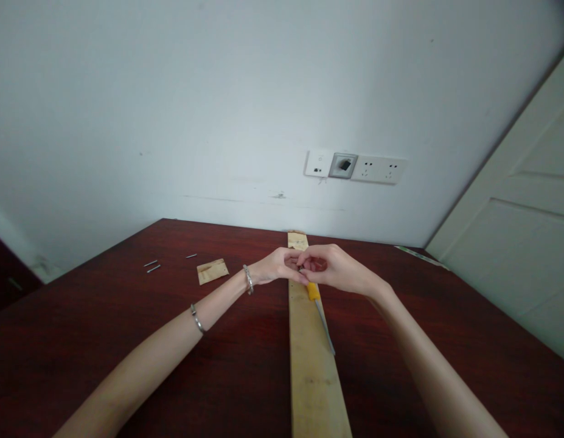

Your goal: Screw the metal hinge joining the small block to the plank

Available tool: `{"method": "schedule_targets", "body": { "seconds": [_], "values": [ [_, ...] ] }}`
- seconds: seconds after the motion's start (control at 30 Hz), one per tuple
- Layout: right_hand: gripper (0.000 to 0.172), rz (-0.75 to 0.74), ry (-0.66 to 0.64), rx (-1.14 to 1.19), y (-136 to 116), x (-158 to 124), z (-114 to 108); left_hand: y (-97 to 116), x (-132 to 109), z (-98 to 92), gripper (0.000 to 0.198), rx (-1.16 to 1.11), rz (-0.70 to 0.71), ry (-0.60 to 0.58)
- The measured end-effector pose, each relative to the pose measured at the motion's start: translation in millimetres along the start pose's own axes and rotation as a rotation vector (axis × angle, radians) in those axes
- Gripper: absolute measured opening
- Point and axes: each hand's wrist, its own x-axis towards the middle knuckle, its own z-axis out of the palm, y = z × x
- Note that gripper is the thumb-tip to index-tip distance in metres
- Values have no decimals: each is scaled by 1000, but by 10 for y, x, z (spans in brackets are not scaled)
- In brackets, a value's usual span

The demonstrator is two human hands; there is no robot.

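A long, pale, flat wooden plank (311, 380) runs from the near edge of the view away towards the wall, its long axis nearly straight ahead of the person. Along its right side lies a tool with a slim grey metal shaft and a yellow handle (313, 291), the shaft's tip towards the person, the handle just below the right hand (339, 267), the nearer one. Above the plank, the left hand (278, 266) meets it, fingers of both curled together; whatever they pinch is too small to tell.
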Motion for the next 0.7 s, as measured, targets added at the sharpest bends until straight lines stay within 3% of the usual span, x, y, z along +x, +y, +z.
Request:
{"method": "schedule_targets", "body": {
  "seconds": [0.33,0.7],
  "values": [
    [5,-72,39,-7,41,2,9,-1,6,-34,52,-8,63,-13],
    [5,-58,73,-53,44,3,-15,-14,17,-34,43,38,71,33]
  ]
}}
